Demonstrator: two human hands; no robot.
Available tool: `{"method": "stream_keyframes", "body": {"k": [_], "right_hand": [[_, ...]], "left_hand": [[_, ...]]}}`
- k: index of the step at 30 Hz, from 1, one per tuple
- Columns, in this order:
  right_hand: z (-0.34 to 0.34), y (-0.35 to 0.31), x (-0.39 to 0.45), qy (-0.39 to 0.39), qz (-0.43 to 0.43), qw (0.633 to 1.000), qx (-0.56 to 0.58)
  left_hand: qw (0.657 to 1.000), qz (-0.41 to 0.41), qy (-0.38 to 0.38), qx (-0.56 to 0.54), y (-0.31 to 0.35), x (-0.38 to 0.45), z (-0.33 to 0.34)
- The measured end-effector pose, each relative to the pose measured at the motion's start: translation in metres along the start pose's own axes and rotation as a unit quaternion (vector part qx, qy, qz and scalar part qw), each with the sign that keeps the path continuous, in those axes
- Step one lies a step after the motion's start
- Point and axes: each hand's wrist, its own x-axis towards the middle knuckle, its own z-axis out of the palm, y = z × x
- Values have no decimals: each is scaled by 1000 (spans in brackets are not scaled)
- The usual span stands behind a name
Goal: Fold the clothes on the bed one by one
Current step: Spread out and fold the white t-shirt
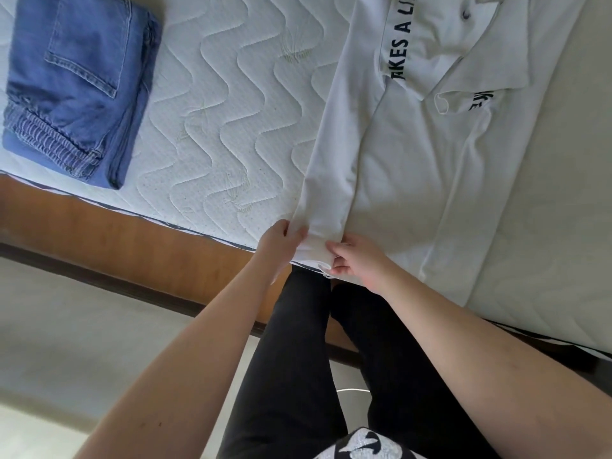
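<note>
Bed (231, 111): jeans (76, 84) folded upper left. Shirt (414, 180) runs lengthwise up-frame from both hands; left hand (281, 238) and right hand (356, 256) pinch its near hem, centre frame.

Two bare forearms, no sleeves reaching the wrists or elbows in view. No rings, watch or bracelet visible on the left hand (281, 238) or the right hand (356, 256). Close-fitting black trousers (298, 359) on both legs, plain and unmarked. At the bottom edge, a strip of a black top with a white printed pattern (367, 442), too cropped to read.
</note>
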Motion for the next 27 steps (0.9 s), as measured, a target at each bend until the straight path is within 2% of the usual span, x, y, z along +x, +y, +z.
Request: {"method": "stream_keyframes", "body": {"k": [2, 4, 8, 9, 11, 13, 15, 19, 22, 24, 27], "right_hand": [[0, 0, -4, -4, 1, 1000, 18], [-2, -3, -5, 0, -3, 999, 45], [-1, -21, -12, -56, 1, 985, 163], [0, -25, -15, -71, 8, 978, 197], [3, -32, -20, -119, 14, 964, 236], [5, -36, -24, -170, 13, 955, 241], [5, -39, -26, -190, 13, 953, 234], [-5, -41, -20, -112, -22, 980, 163], [-17, -34, -16, -65, -50, 996, 45], [-21, -22, -13, -55, -34, 997, -34], [-18, -3, -9, -64, 28, 986, -154]], "left_hand": [[998, 5, -15, -61, -6, -6, -2], [990, 18, -62, -128, -19, -14, -4], [984, 77, -148, -67, -47, -29, 4], [985, 86, -138, -53, -49, -32, 10], [991, 103, -72, -38, -45, -36, 22], [991, 123, -3, -45, -35, -36, 33], [990, 118, 41, -60, -24, -34, 40], [988, 32, 138, -66, -13, -31, 40], [983, 38, 177, -32, -19, -32, 31], [981, 47, 185, 41, -29, -30, 26], [975, 19, 180, 130, -46, -27, 24]]}}
